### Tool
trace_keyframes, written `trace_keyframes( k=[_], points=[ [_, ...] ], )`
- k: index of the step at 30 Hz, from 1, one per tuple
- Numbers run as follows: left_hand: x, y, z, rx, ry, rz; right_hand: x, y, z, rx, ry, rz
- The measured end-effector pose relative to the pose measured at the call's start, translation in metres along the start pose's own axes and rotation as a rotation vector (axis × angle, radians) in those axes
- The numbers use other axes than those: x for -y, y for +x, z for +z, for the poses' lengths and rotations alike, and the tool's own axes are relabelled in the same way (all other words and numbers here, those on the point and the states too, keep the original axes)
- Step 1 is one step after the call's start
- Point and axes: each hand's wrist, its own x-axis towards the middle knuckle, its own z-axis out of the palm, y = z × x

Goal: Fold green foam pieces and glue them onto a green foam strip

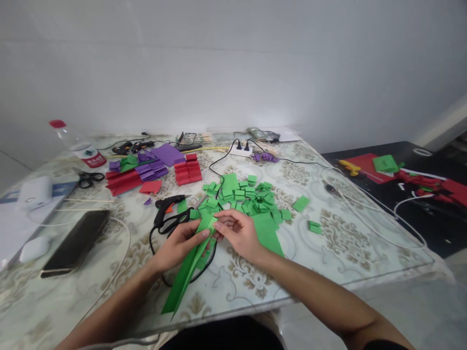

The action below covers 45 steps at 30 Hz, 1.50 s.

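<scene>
While in two-handed grip (pixel 239 236), green strip (pixel 186 276)

1 red-capped bottle (pixel 82 148), 1 phone (pixel 76 243)

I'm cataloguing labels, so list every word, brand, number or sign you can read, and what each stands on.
None can be read with certainty.
Clear plastic bottle with a red cap: white characters on its red-and-white label, too blurred to read.
White, rounded-corner device: small grey mark, too small to make out.
Long, folded green paper strip: no writing visible.
</scene>
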Motion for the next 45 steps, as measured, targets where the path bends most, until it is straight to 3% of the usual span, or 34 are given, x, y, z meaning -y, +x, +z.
trace_keyframes(
  k=[7,19,31,37,45],
  points=[
    [0.000,-0.001,0.002,0.017,0.029,0.036,-0.005,0.001,-0.002,-0.012,-0.052,-0.038],
    [-0.002,0.000,0.001,0.037,0.019,0.039,-0.008,-0.002,-0.006,0.077,-0.032,-0.070],
    [0.000,0.001,-0.002,0.177,0.016,-0.100,0.002,0.003,-0.009,0.268,-0.367,-0.271],
    [-0.001,-0.001,-0.005,0.218,-0.029,-0.192,0.001,0.006,-0.013,0.287,-0.354,-0.201],
    [-0.006,-0.003,-0.005,0.194,0.008,-0.169,0.005,0.005,-0.013,0.253,-0.201,-0.031]
  ],
)
